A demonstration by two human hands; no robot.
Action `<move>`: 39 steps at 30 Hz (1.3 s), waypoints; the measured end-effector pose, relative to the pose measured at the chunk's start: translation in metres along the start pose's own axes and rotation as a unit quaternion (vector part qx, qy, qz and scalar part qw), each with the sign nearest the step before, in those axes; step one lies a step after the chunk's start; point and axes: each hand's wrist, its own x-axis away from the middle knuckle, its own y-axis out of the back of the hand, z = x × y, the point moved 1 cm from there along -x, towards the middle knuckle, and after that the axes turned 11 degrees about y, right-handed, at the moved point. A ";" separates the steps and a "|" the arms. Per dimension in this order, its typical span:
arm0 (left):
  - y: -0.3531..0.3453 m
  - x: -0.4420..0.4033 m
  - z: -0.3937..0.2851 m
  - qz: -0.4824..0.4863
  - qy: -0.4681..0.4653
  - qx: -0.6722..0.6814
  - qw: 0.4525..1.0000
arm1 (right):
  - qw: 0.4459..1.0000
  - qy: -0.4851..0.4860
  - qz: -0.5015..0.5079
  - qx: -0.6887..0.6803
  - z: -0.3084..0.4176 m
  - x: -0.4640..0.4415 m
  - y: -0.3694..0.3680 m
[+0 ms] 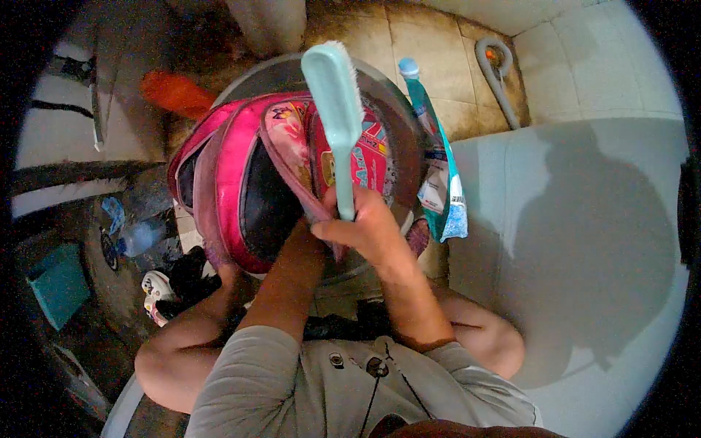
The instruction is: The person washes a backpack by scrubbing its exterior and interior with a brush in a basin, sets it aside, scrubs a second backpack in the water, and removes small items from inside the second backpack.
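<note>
My right hand is closed around the handle of a pale blue-green scrub brush. The brush stands upright above a pink backpack, its white bristles facing right. My left forearm reaches up to the backpack, where the left hand is hidden behind its pink flap and my right hand. The backpack has black panels and a colourful printed front. It rests in a round grey basin between my legs.
A teal packet with a blue cap stands right of the basin. Behind it a grey hose lies on the tiles. An orange object is at the back left. A clear blue bottle and a white patterned shoe lie left.
</note>
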 end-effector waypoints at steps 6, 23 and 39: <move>0.007 0.036 -0.024 0.010 -0.001 -0.120 0.993 | 0.992 -0.071 -0.035 -0.097 0.016 -0.002 0.003; 0.075 0.232 -0.075 0.205 -0.012 0.097 0.974 | 0.990 -0.002 -0.084 -0.111 -0.017 -0.009 0.002; 0.054 0.270 -0.083 0.357 -0.054 0.243 0.900 | 0.968 -0.006 -0.103 0.231 -0.175 -0.002 0.015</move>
